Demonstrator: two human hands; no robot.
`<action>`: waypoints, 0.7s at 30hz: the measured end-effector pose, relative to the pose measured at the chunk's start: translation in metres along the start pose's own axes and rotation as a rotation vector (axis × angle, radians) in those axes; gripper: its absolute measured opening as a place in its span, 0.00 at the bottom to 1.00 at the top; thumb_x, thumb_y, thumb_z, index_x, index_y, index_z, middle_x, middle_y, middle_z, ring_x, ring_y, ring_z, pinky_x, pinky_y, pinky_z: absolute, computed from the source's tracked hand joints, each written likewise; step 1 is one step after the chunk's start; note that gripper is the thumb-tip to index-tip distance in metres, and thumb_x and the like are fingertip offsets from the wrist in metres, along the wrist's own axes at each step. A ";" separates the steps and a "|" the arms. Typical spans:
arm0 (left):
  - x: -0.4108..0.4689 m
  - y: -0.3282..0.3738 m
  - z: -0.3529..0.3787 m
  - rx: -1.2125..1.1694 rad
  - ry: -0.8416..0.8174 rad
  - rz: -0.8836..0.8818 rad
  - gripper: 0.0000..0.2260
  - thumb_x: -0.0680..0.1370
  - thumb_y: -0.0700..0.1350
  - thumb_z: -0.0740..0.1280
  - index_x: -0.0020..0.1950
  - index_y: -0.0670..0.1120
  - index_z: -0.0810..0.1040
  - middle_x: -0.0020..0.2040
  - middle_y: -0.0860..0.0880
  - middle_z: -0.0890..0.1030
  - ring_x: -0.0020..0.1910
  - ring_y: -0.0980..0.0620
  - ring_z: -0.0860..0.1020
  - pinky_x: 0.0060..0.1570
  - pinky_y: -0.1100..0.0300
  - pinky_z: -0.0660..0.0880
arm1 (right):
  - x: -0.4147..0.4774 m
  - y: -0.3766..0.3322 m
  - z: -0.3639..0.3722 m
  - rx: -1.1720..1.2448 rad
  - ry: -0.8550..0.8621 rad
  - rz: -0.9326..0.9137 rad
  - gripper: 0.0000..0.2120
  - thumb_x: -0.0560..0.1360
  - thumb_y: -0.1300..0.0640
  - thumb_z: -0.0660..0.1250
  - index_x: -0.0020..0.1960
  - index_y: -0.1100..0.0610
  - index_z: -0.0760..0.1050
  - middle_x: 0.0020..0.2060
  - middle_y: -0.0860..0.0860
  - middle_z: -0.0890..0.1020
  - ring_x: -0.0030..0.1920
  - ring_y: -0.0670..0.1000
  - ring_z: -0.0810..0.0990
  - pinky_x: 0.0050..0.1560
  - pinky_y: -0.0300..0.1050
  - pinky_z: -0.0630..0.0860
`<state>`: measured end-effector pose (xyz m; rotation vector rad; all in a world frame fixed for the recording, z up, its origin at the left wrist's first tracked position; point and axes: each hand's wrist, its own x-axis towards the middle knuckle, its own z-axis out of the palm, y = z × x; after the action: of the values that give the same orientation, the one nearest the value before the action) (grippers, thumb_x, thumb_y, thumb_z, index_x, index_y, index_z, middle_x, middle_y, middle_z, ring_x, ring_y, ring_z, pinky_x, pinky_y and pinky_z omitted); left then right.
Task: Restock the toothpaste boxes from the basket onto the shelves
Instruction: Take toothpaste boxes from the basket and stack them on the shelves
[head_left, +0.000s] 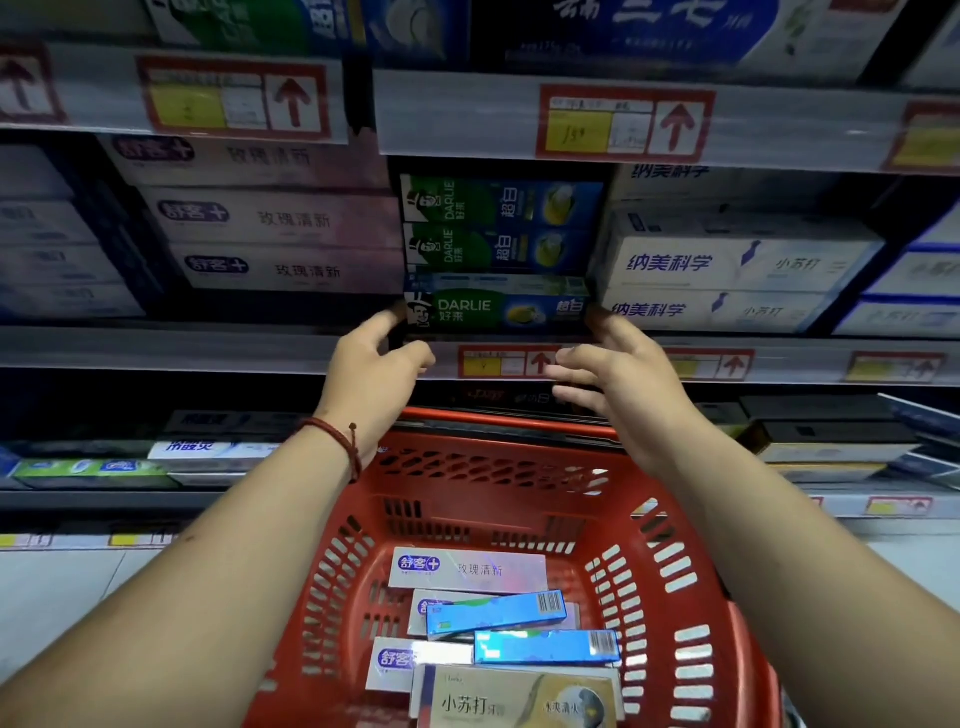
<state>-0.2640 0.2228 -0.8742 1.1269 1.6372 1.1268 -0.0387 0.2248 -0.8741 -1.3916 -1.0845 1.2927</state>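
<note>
We have 1 view: a wide-angle camera worn on the head, facing forward and down, close to the grey metal shelves (156, 348), centred on the green-and-blue Darlie toothpaste box (493, 312), the red slotted plastic basket (519, 499) directly below.

Darlie box (496, 312) at 12 o'clock: printed card, glossy, smooth. Shelf-edge strip (457, 111) at 1 o'clock: clear glossy plastic over a paper price tag (626, 123). Basket (519, 504) at 6 o'clock: red moulded plastic, slotted, dull sheen. Blue box (496, 613) in it: shiny foil-like card, catching glare. White box (467, 569) just behind: pearly gloss. Bracelet (337, 441) on my left wrist, 8 o'clock: braided red cord, matt.
</note>
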 end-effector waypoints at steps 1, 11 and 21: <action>-0.001 0.001 0.001 0.002 -0.001 0.005 0.33 0.68 0.50 0.69 0.74 0.54 0.73 0.69 0.51 0.76 0.68 0.47 0.75 0.67 0.44 0.73 | 0.000 0.000 0.000 0.004 -0.004 -0.005 0.35 0.76 0.64 0.69 0.80 0.53 0.61 0.70 0.54 0.73 0.54 0.53 0.86 0.58 0.54 0.82; -0.009 0.002 -0.006 0.215 0.027 0.117 0.19 0.78 0.44 0.67 0.69 0.56 0.76 0.40 0.54 0.81 0.43 0.49 0.82 0.45 0.57 0.78 | -0.010 -0.003 0.005 -0.338 0.127 -0.178 0.27 0.77 0.55 0.71 0.74 0.51 0.70 0.67 0.44 0.75 0.63 0.48 0.77 0.63 0.47 0.76; -0.033 0.005 -0.013 0.908 -0.176 0.489 0.25 0.76 0.54 0.70 0.73 0.56 0.71 0.70 0.53 0.74 0.69 0.47 0.70 0.70 0.47 0.66 | -0.037 0.009 0.015 -1.011 -0.071 -0.564 0.29 0.77 0.49 0.71 0.75 0.52 0.67 0.73 0.48 0.71 0.71 0.51 0.70 0.71 0.49 0.68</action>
<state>-0.2673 0.1898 -0.8611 2.2226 1.8153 0.4837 -0.0557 0.1874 -0.8760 -1.5253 -2.1501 0.3423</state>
